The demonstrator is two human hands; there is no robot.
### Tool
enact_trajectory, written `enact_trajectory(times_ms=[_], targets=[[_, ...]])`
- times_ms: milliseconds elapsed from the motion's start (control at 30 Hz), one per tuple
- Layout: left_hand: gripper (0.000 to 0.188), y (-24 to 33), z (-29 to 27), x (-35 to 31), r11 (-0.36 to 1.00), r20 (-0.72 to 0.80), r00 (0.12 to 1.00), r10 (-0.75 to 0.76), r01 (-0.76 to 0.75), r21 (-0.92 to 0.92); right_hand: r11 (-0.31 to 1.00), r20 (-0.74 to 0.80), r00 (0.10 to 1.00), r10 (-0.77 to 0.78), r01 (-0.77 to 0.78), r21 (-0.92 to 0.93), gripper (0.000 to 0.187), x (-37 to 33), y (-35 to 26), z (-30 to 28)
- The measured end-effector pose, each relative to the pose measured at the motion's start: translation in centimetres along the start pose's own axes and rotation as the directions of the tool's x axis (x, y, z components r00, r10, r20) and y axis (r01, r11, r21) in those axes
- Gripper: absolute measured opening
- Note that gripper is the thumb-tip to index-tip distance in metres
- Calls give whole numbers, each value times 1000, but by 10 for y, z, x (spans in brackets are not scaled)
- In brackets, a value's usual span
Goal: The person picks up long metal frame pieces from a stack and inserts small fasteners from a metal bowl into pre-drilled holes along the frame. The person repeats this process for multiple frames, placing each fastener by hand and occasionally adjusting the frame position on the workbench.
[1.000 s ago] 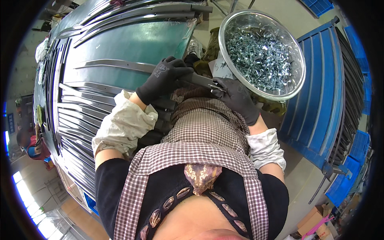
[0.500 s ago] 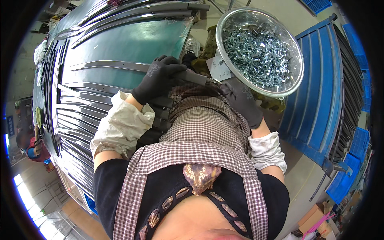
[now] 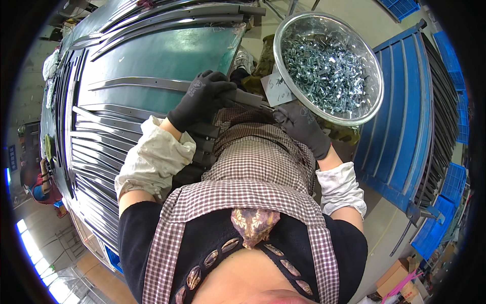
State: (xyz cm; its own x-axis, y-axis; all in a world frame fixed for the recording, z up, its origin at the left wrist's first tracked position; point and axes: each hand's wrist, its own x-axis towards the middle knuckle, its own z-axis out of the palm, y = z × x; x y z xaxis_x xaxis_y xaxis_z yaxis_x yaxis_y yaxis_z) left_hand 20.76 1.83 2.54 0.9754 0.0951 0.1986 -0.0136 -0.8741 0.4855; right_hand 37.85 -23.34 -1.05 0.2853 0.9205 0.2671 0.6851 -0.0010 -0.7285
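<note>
My left hand (image 3: 206,96), in a black glove, is closed around a long dark grey strip (image 3: 139,82) near its right end. That end (image 3: 248,99) juts out past my fingers toward the right hand. My right hand (image 3: 302,124), also gloved in black, pinches a small metal clip (image 3: 267,107) at the tip of the strip; the clip is partly hidden by the fingers. Just beyond the right hand stands a clear round bowl (image 3: 277,48) full of shiny metal clips (image 3: 326,73). A white paper card (image 3: 276,90) with handwriting leans at the bowl's near left side.
Many dark strips (image 3: 101,147) lie across the green table (image 3: 167,53) at my left. On the right stands a blue metal rack (image 3: 392,126) holding more dark strips (image 3: 440,126). Blue crates (image 3: 453,185) are beyond it. A person (image 3: 43,187) is at the far left.
My right hand has shifted slightly left and its fingers have turned at the strip's tip. The left hand keeps its hold on the strip. The person at far left has moved a little.
</note>
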Motion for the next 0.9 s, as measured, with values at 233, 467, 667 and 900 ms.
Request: enact_trajectory(times_ms=[233, 467, 667, 900], targets=[[35, 0, 2, 0, 1000, -12, 1000, 5, -5, -30, 998, 5, 1000, -3, 3, -57, 22, 0, -2, 3], [37, -3, 0, 0, 1000, 31, 999, -14, 13, 13, 936, 101, 994, -45, 77, -344, 13, 21, -19, 12], [29, -2, -22, -24, 982, 112, 976, -187, 185, 22, 981, -40, 999, 5, -13, -194, 18, 7, 16, -38], [31, 5, -49, -18, 858, 431, 816, -386, 489, -156, 663, -147, 905, 400, -397, -635, 47, 14, 81, -104]])
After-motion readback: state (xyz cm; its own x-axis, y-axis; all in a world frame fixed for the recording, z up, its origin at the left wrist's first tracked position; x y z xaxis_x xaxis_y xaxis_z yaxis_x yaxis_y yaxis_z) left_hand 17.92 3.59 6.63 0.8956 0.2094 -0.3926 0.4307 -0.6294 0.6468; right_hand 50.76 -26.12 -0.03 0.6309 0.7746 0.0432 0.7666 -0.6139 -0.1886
